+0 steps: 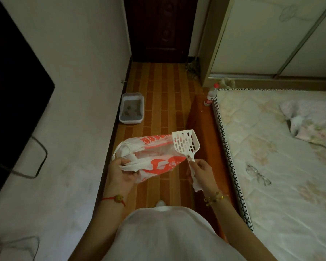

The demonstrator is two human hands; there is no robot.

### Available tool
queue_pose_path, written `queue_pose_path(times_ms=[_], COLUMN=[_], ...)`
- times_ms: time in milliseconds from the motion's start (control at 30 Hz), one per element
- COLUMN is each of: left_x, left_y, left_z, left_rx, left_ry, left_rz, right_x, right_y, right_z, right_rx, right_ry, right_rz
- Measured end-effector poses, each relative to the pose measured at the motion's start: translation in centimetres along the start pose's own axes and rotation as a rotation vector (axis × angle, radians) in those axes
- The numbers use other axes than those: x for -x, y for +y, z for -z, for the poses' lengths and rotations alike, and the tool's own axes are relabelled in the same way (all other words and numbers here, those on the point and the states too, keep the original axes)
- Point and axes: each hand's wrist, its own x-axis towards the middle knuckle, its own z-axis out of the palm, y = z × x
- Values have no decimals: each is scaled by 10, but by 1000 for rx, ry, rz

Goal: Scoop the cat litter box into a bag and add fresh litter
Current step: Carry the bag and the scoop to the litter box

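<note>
Scoop (pixel 185 144): white hard plastic, slotted, smooth. Bag (pixel 151 159): thin plastic film, crinkled, red print. Litter box (pixel 131 108): pale plastic, grey grainy litter inside. Floor (pixel 164 95): striped wood-look, slight sheen. Mattress (pixel 282 157): quilted cloth, matt. Bottle (pixel 210 95): probably clear plastic.

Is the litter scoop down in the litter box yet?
No: the right hand holds the litter scoop up beside the plastic bag, well short of the litter box on the floor by the wall.

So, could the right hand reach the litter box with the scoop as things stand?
Probably not yet: the litter box sits on the floor well ahead of the right hand, though nothing blocks the way.
</note>
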Motion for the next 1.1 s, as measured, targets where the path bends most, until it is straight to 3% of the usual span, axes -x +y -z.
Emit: queue_pose_path(times_ms=[433, 733, 1100], left_x=[-163, -265, -393], left_y=[69, 89, 135], left_z=[-105, -181, -311], left_rx=[-58, -3, 4], left_ry=[35, 142, 208], left_rz=[47, 25, -99], right_x=[-164, -320, -520], right_y=[-77, -129, -258], right_z=[-24, -35, -40], right_rx=[20, 120, 188], right_ry=[61, -43, -149], right_rz=[-22, -50, -19])
